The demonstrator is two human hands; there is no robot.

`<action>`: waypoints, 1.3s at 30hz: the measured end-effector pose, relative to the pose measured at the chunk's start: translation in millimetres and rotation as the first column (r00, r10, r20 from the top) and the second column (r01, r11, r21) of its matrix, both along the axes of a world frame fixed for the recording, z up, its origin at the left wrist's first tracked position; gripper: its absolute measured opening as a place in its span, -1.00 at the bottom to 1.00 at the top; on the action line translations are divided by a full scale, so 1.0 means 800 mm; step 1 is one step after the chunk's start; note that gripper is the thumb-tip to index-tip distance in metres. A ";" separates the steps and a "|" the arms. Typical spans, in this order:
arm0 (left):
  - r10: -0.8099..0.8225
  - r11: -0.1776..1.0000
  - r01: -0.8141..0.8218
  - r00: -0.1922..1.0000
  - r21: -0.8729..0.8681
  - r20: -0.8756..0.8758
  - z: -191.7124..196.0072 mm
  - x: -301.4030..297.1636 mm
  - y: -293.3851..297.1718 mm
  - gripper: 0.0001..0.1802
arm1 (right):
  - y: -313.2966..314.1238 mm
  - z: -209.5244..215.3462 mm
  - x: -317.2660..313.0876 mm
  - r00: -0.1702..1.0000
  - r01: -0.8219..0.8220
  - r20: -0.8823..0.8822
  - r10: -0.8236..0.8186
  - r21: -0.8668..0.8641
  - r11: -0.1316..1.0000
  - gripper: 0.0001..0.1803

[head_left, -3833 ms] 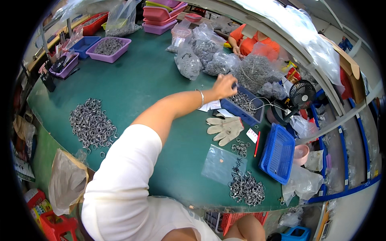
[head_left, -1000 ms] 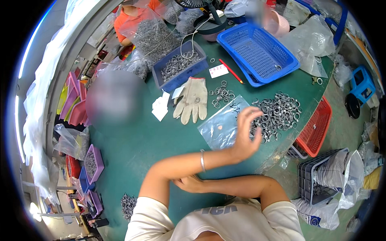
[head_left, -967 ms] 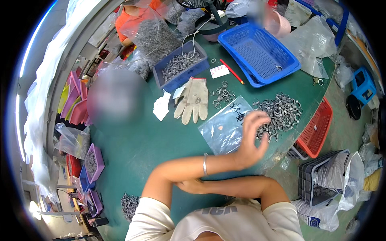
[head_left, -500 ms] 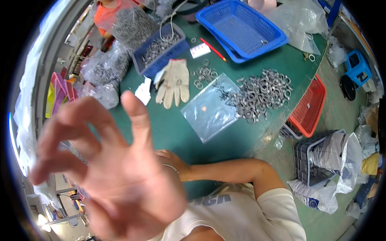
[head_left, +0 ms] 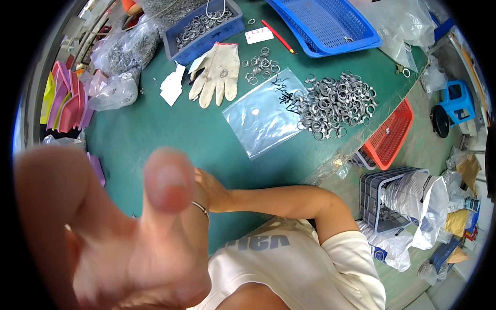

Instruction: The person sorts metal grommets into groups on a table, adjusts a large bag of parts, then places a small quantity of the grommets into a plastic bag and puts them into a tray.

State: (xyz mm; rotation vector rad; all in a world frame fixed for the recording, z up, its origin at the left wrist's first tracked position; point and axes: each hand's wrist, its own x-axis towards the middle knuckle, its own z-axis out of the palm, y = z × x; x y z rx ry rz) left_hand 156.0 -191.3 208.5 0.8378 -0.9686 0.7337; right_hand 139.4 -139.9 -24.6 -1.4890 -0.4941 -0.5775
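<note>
My left hand point(head_left: 139, 248) is raised close to the camera, large and blurred at the lower left. Its fingers are bent but apart, and nothing shows between them. My right arm reaches across from the right, and my right hand point(head_left: 213, 192) lies low over the table by my left forearm, its fingers mostly hidden there. A thin bracelet point(head_left: 200, 207) shows beside it. Farther off lie a clear plastic bag point(head_left: 258, 126) with black marks, a heap of metal rings point(head_left: 338, 106), a smaller group of rings point(head_left: 263, 66) and a pale work glove point(head_left: 217, 75).
Blue baskets point(head_left: 325, 31) and a blue bin of rings point(head_left: 204, 28) stand at the back, near a red pen point(head_left: 279, 37) and a white label point(head_left: 259, 35). Pink trays point(head_left: 70, 101) are at left. A red basket point(head_left: 390, 137) and grey crate point(head_left: 387, 199) stand off the table's right edge.
The view has shifted, so the table things sit higher in it. My left hand has come lower and nearer the camera, its fingers now pointing toward it. My right hand stays low by the left forearm.
</note>
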 end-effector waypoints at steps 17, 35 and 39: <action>0.146 0.988 -0.150 0.984 -0.035 -0.101 0.024 0.005 0.017 -0.59 | -0.017 -0.009 0.005 0.996 -0.074 -0.043 0.074 0.004 0.997 -0.23; 0.314 0.681 -0.135 0.942 -0.720 0.120 0.054 0.006 0.113 -0.66 | 0.000 0.024 0.003 0.969 -0.167 -0.220 0.112 -0.248 0.954 -0.31; 0.482 0.523 -0.274 0.876 -0.807 0.015 0.041 0.026 0.124 -0.69 | 0.000 0.013 0.002 0.966 -0.167 -0.241 0.096 -0.291 0.942 -0.47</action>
